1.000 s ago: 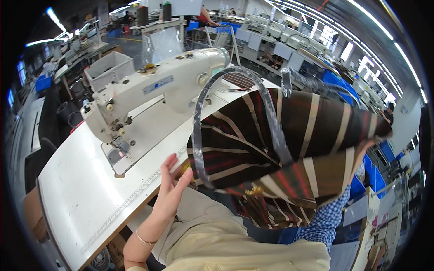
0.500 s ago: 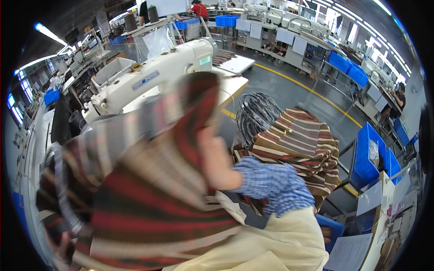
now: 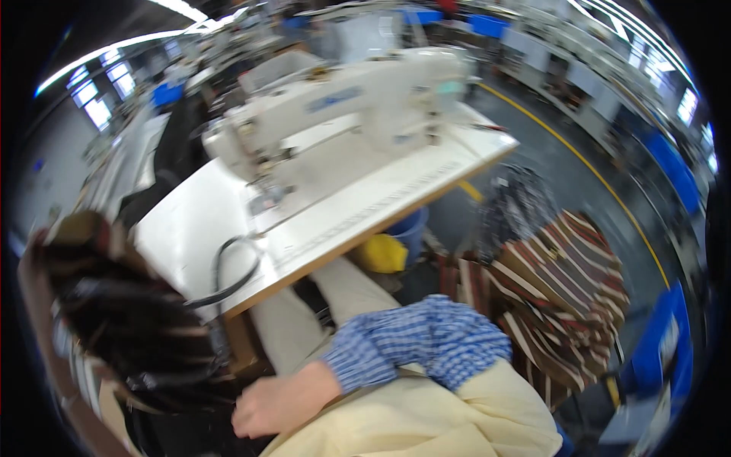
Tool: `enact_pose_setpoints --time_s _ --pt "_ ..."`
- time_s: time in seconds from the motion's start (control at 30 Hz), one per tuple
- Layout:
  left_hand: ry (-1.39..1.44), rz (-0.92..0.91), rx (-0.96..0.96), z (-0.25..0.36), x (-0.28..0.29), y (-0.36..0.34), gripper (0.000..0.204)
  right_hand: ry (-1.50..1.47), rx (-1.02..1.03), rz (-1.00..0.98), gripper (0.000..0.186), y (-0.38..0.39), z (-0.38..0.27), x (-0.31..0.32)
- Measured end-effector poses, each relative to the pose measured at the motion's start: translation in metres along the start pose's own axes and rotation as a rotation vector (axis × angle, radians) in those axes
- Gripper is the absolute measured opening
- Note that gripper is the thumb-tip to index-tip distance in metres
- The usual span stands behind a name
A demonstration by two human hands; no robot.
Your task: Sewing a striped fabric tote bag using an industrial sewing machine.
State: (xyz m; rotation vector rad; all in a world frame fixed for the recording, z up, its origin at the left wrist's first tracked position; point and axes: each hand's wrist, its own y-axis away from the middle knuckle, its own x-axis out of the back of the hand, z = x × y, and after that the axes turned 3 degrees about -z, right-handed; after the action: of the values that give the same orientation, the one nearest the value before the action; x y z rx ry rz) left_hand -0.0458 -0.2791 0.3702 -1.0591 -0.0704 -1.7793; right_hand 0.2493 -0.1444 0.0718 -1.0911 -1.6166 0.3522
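At far left my left hand (image 3: 34, 266) holds up a striped brown fabric bag (image 3: 114, 305) with shiny dark looped handles (image 3: 236, 245); its fingers are mostly hidden behind the cloth. Low in the centre, my right hand (image 3: 283, 405), below a blue checked sleeve, has bent fingers beside the bag's lower edge; blur hides whether they grip anything. One dark loop lies over the front of the white sewing table (image 3: 175, 228), where a white sewing machine (image 3: 335, 107) stands. To the right is a heap of striped bags (image 3: 556, 289) with dark handles on top (image 3: 518, 206).
A blue bucket (image 3: 407, 236) and yellow cloth (image 3: 384, 253) are under the table. A blue bin (image 3: 655, 350) is at lower right. Workbenches with more blue bins (image 3: 487, 25) stand beyond a yellow floor line (image 3: 556, 129).
The bag has swung from right to far left in my left hand, uncovering the sewing table. My right hand has moved down and left. The view has shifted, and is blurred.
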Motion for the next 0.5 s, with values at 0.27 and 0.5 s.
enact_pose_setpoints --time_s 0.27,0.5 --pt "-0.351 -0.068 -0.473 0.041 -0.121 0.026 0.040 0.422 -0.547 0.761 0.059 -0.008 0.070 0.122" --pt "-0.305 -0.131 -0.464 0.038 -0.098 0.039 0.027 -0.660 -0.943 0.236 0.081 -0.005 0.100 0.145"
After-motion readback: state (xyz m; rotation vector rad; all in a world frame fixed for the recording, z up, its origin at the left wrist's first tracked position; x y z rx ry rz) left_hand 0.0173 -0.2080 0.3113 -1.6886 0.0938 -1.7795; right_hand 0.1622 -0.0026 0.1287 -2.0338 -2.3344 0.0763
